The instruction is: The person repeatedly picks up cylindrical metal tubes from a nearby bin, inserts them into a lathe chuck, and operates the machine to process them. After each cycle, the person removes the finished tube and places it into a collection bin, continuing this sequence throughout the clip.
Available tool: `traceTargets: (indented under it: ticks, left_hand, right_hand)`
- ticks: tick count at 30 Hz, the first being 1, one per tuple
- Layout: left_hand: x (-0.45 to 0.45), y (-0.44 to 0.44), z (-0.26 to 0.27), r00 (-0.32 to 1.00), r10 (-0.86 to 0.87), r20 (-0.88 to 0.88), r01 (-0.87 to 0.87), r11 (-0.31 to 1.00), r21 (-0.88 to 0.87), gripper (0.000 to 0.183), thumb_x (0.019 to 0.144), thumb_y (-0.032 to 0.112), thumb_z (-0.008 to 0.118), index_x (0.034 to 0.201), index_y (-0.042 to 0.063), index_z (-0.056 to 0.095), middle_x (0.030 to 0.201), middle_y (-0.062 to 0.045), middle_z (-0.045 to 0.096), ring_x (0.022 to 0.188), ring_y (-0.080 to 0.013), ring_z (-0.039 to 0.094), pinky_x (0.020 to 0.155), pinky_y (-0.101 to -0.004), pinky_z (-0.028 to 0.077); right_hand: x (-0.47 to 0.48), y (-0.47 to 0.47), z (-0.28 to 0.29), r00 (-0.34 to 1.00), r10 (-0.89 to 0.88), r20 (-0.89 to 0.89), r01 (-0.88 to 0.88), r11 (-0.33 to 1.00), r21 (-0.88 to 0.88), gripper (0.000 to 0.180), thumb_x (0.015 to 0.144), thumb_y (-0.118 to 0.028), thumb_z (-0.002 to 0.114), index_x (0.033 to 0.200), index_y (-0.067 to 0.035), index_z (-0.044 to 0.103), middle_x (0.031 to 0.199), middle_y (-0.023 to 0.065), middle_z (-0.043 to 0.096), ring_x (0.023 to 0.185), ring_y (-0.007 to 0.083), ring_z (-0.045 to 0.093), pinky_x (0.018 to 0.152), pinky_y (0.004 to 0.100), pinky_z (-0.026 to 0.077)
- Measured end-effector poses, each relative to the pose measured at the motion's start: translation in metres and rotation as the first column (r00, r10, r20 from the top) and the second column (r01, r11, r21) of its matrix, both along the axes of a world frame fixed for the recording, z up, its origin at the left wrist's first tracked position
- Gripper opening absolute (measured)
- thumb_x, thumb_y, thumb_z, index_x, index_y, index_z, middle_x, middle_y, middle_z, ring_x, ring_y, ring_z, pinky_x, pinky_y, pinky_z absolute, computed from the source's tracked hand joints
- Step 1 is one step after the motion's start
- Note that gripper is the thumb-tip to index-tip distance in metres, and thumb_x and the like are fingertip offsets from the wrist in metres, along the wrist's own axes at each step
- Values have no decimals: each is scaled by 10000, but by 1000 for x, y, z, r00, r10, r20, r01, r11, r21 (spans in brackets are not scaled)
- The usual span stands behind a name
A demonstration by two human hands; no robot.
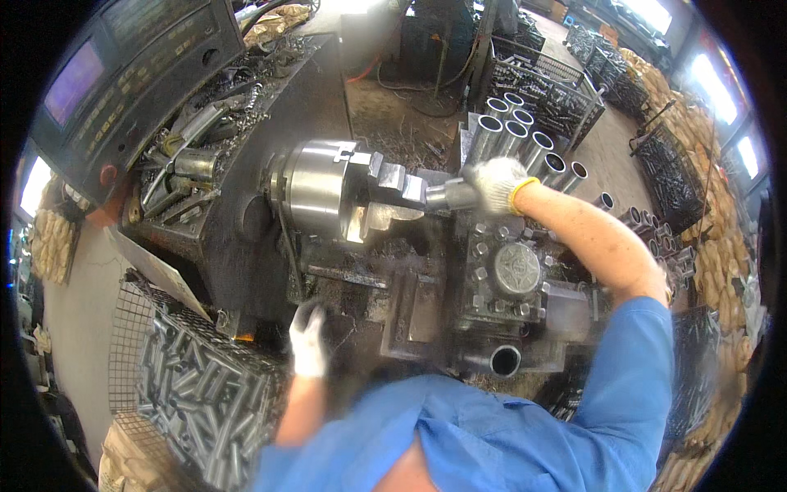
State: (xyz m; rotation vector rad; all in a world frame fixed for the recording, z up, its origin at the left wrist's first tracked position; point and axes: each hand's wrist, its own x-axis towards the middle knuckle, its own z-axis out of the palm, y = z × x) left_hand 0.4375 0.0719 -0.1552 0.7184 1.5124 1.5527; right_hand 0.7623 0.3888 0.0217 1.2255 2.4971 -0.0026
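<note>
My right hand (497,184), in a white knit glove with a yellow cuff, grips a short steel tube (447,195). The tube lies roughly level, its left end at the jaws (393,184) of a lathe chuck (316,184); whether it sits between them I cannot tell. Below and left of the chuck is my left hand (308,341), also gloved, blurred and with darkened fingertips. No object shows clearly in it. A square tool post (518,269) with several bolts stands just below my right hand. Another tube (505,360) lies close to my body.
Several steel tubes (515,130) stand upright beyond my right hand. A wire basket (132,344) at lower left holds many cut tubes. The lathe's control panel (123,80) rises at upper left, above a chip-strewn headstock top (246,92). Another mesh bin (541,86) stands behind.
</note>
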Motion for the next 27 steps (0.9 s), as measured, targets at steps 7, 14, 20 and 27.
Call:
traceTargets:
  ticks: [7, 14, 20, 27]
  left_hand:
    - [-102, -86, -97, 761, 405, 507, -420, 903, -91, 378, 1050, 293, 529, 1199, -19, 682, 972, -113, 682, 853, -262, 644, 804, -410, 556]
    - [-180, -120, -134, 647, 576, 500, -566, 802, -192, 294, 1117, 349, 504, 1044, 113, 662, 905, -64, 630, 816, -236, 599, 760, -406, 516]
    - [-177, -111, -109, 711, 527, 466, -539, 834, -121, 426, 1113, 505, 475, 892, 164, 604, 782, -42, 577, 711, -243, 550, 686, -418, 476]
    - [-186, -98, -86, 667, 571, 478, -530, 815, -235, 400, 1115, 468, 465, 857, 170, 530, 678, 25, 438, 595, -189, 436, 589, -372, 425]
  right_hand:
    - [16, 23, -48, 957, -201, -211, 105, 913, -394, 762, 723, -339, 863, 1376, -5, 656, 1224, 213, 766, 1105, 334, 748, 1000, 419, 586]
    - [-6, 28, -65, 932, -214, -292, 49, 874, -484, 688, 695, -403, 840, 1212, 33, 713, 1081, 239, 783, 988, 362, 757, 890, 444, 579]
    - [-34, 11, -67, 969, -144, -203, 75, 947, -314, 916, 684, -388, 854, 1483, -41, 572, 1164, 267, 767, 1072, 406, 753, 925, 491, 589]
    - [-19, 18, -51, 959, -125, -255, 25, 932, -362, 893, 757, -501, 866, 1495, -73, 603, 1241, 226, 771, 1073, 362, 767, 951, 471, 595]
